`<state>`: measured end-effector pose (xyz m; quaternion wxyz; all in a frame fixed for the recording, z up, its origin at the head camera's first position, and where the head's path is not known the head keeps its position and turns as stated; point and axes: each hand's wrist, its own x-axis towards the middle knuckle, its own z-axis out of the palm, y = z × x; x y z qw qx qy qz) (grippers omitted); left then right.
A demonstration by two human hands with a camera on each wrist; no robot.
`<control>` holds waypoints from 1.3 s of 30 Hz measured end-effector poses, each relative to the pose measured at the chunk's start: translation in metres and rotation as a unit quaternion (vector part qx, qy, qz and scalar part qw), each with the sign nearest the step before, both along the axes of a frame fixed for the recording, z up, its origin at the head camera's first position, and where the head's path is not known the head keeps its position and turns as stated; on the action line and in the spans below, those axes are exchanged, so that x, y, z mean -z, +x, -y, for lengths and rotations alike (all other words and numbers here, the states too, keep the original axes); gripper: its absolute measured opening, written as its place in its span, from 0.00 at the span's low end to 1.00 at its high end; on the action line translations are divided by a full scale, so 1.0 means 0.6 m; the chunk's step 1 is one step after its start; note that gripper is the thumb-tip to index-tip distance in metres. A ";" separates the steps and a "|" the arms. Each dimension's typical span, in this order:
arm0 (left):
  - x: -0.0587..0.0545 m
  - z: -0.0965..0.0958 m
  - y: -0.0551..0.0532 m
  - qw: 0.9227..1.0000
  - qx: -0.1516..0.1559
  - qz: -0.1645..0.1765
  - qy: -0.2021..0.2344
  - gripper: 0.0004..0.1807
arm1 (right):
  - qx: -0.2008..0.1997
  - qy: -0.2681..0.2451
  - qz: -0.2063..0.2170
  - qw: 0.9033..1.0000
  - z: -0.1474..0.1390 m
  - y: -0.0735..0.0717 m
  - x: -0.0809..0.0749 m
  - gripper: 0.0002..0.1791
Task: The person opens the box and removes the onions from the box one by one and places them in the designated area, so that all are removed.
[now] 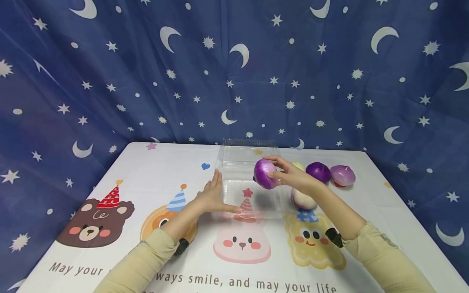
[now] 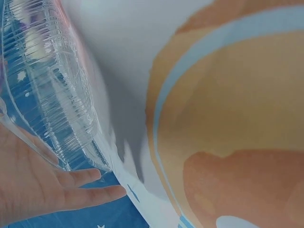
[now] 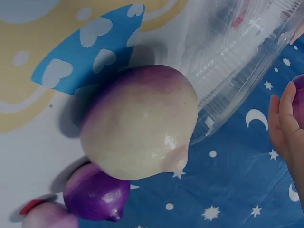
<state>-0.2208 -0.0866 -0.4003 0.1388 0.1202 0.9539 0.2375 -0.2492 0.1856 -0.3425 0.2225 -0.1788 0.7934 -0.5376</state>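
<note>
My right hand [image 1: 296,177] holds a glossy purple onion [image 1: 265,174] above a clear plastic clamshell box [image 1: 234,199] whose lid is tipped back. In the right wrist view the same onion [image 3: 298,102] is cut off at the frame's edge. At the box's left side is my left hand [image 1: 211,198], fingers straight and thumb stretched along the front edge. The left wrist view shows those fingers [image 2: 92,194] spread beside the box's ribbed wall [image 2: 71,90].
Right of the box lie a white-and-purple onion [image 3: 140,123], a dark purple onion [image 1: 318,173] and a pinkish one [image 1: 342,175] with red beneath. A pale yellow piece [image 1: 298,165] shows behind my right hand. A blue curtain [image 1: 198,73] hangs behind the printed tablecloth [image 1: 121,162].
</note>
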 end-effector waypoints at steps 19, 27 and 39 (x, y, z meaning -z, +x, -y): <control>-0.015 -0.001 -0.007 1.000 0.002 -0.010 -0.004 0.73 | -0.006 -0.023 -0.094 0.995 -0.073 0.019 -0.009 0.32; -0.004 0.001 0.000 1.000 -0.001 -0.002 0.000 0.73 | 0.033 -0.083 -0.087 0.992 -0.101 0.044 0.006 0.29; -0.003 0.000 0.003 1.000 0.001 0.001 -0.006 0.73 | 0.067 -0.112 -0.087 0.988 -0.119 0.059 0.013 0.26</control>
